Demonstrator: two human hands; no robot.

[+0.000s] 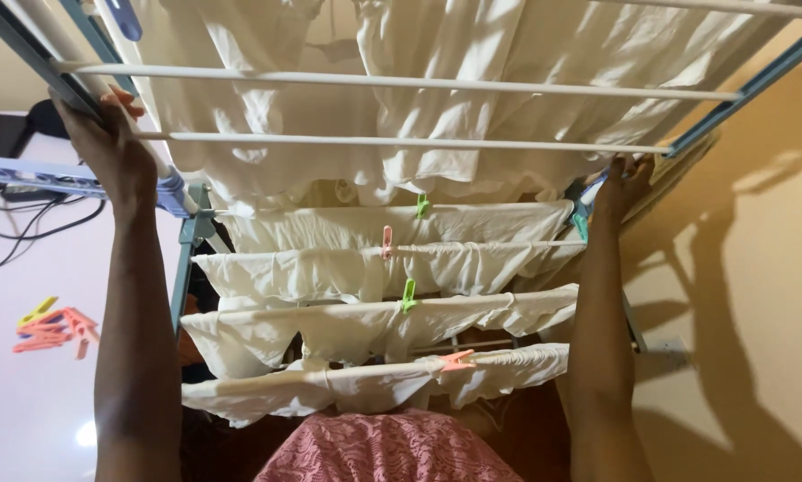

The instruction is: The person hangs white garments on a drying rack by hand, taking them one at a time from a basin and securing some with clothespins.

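Observation:
My left hand point(107, 143) grips the left side bar of a folding drying rack point(401, 82), up near its raised upper wing. On the opposite side, my right hand point(622, 183) holds the rack's right edge under the wing's corner. White cloths point(383, 268) hang over the lower rails between my arms, pinned with green point(408, 295), pink point(387, 241) and orange clothes pegs point(457, 361). More white fabric point(437, 54) drapes over the upper rails.
A cluster of coloured pegs point(51, 328) lies on the white floor at left. Black cables point(35, 223) run along the floor near a dark device. A beige wall point(758, 268) stands close on the right. My pink garment point(392, 451) is at the bottom.

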